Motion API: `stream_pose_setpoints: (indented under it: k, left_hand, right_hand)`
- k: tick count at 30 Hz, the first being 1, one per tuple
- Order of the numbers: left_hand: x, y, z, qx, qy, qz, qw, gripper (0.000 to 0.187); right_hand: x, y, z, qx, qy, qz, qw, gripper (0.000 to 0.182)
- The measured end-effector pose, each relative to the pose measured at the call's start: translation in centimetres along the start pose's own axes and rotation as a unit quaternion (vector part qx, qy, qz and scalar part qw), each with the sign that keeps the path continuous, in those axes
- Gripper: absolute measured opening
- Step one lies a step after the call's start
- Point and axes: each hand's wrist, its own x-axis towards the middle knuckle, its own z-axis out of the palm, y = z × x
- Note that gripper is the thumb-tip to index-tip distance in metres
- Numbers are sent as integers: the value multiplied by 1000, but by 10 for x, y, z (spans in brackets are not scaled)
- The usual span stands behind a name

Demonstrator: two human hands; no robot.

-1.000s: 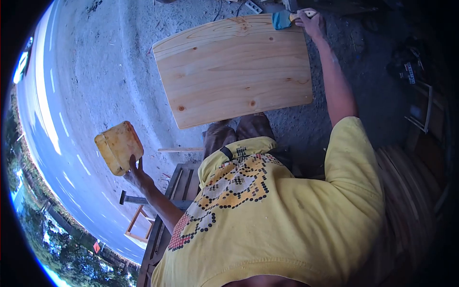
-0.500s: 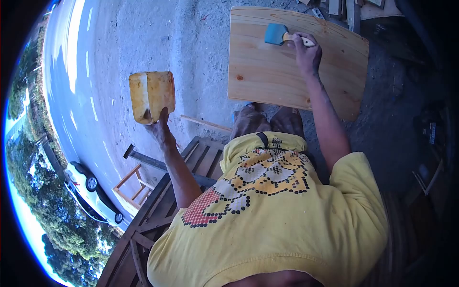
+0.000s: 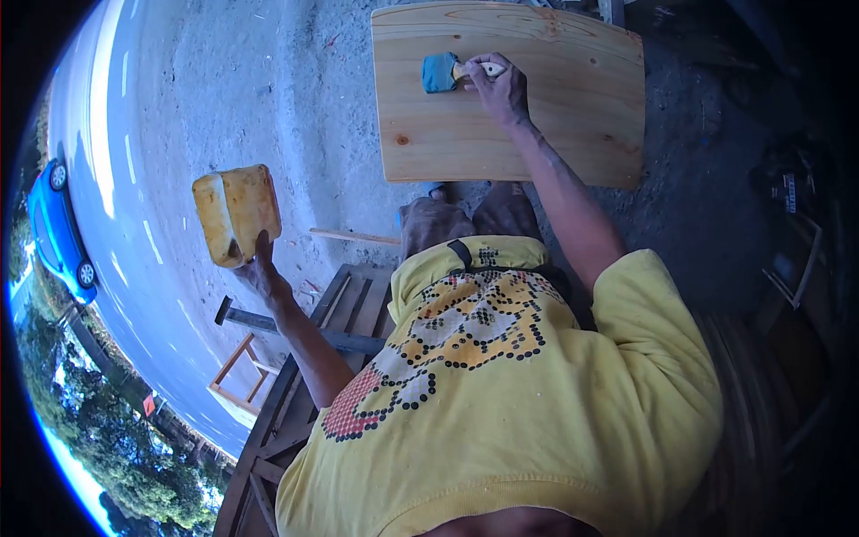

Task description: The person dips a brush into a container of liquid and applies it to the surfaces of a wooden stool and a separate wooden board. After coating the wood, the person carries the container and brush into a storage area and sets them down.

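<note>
My right hand (image 3: 503, 91) grips the pale wooden handle of a wide paintbrush (image 3: 439, 73) whose head is blue-green. The brush head overlaps the upper left part of a wooden board (image 3: 519, 139), light in colour with visible grain and a few knots. Off to the left, my left hand (image 3: 259, 273) holds a worn yellowish plastic container (image 3: 237, 213) by its lower edge, fingers at its near side. The container is apart from the board, with bare ground between them. My feet and legs show just below the board's near edge.
A slatted wooden piece (image 3: 349, 300) and a metal bar (image 3: 246, 316) lie near my left forearm. A small wooden frame (image 3: 237, 376) stands beyond. A thin stick (image 3: 356, 236) rests on the ground. A road with a blue car (image 3: 61, 228) runs along the left.
The brush has moved a little left across the board. The whole view has shifted, so board and container appear further left. A white car is gone from view and a blue one shows.
</note>
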Motion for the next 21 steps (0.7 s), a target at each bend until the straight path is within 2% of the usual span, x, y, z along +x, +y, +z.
stream_pose_setpoints:
  k: [2,6,11,13,14,15,16,17,19,20,21]
  left_hand:
    - [-8,7,9,2,-2,-2,1000,88]
    - [-18,11,20,12,22,-10,1000,84]
    - [-30,18,31,11,18,-3,1000,78]
    - [-27,15,29,24,24,-5,999,79]
    - [-24,13,26,26,23,-3,999,79]
    - [-29,21,29,19,24,5,1000,82]
    - [-27,17,29,15,18,6,1000,82]
    - [-23,12,26,14,19,8,1000,82]
    - [-11,4,12,12,16,22,1000,81]
    - [-3,-4,3,3,-3,34,999,77]
    - [2,-11,-4,-7,-7,40,999,77]
  right_hand:
    - [0,10,-55,7,-6,23,1000,24]
    - [0,28,-181,-23,46,18,999,23]
    - [-12,44,-342,-56,127,43,989,25]
    - [-21,53,-391,-73,198,46,976,18]
    - [-28,54,-402,-76,207,44,974,18]
    - [-37,45,-407,-279,234,10,931,16]
    - [-47,38,-405,-469,248,-23,847,15]
    - [-56,36,-392,-469,253,-24,846,15]
    - [-75,28,-312,-503,224,-115,827,19]
    - [-80,33,-281,-496,225,-117,830,19]
    - [-84,40,-251,-549,211,-90,803,20]
